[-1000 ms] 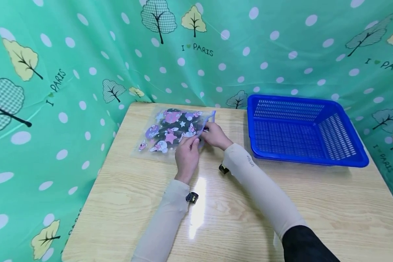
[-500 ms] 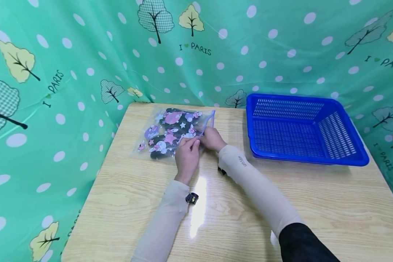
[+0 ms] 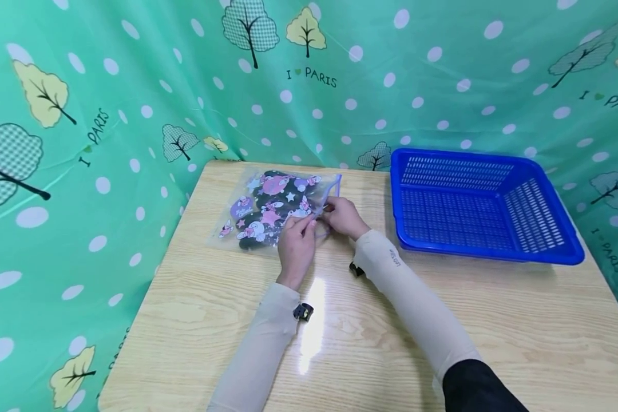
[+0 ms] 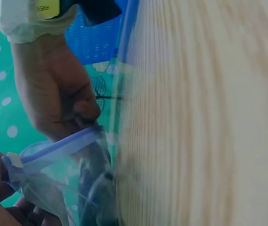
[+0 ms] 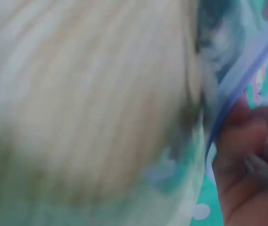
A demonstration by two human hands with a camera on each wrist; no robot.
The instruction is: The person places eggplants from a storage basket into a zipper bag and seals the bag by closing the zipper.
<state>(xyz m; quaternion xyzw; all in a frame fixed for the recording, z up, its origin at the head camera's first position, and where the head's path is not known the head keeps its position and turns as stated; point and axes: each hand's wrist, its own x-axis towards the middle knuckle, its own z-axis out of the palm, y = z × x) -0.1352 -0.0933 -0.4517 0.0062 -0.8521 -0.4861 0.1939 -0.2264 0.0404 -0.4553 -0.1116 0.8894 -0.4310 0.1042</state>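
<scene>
A clear zip bag (image 3: 269,217) with pink and purple cartoon prints lies at the table's back left, dark elongated things (image 3: 251,243) inside it; their exact kind is blurred by the prints. Its purple zip strip (image 4: 58,149) stands at the right, the mouth parted. My left hand (image 3: 296,246) pinches the near part of that edge, beside a pale slider (image 4: 15,160). At the mouth, my right hand (image 3: 346,217) has curled fingers and thumb on the strip; the right wrist view shows these fingers (image 5: 242,136) right at the purple edge.
A blue plastic basket (image 3: 486,252) stands right of the bag on the wooden table (image 3: 381,343). Green printed cloth (image 3: 309,126) hangs behind and at the left. Both wrists carry small black devices (image 3: 302,312).
A dark thing has slid left, deeper into the bag's near side. My right hand dipped toward the mouth, then drew back slightly to the edge. My left hand has kept its hold.
</scene>
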